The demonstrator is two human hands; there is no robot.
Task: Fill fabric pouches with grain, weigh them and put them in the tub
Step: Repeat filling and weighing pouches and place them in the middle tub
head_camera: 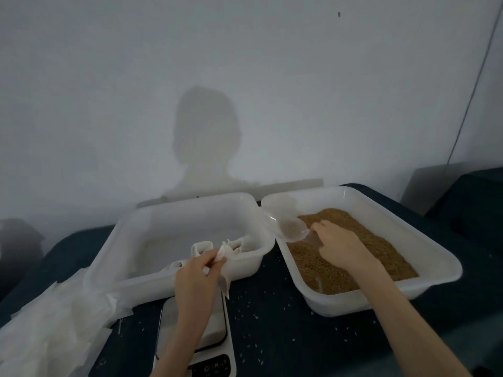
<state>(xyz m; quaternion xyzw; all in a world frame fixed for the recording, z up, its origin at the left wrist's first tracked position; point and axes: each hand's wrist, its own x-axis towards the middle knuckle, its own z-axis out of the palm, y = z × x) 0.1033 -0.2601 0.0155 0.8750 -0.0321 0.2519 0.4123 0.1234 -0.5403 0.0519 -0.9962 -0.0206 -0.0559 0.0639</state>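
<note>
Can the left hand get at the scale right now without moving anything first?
Probably not freely. The left hand grips a fabric pouch right above the scale, so nothing blocks the way, but its fingers are taken up.

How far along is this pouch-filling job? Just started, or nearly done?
Seemingly early on. A few pouches already lie in the left tub, which has lots of room. Right now the left hand pinches an empty pouch while the right hand holds a clear scoop over the grain. Filling it, weighing it on the scale and the stack of pouches are left.
</note>
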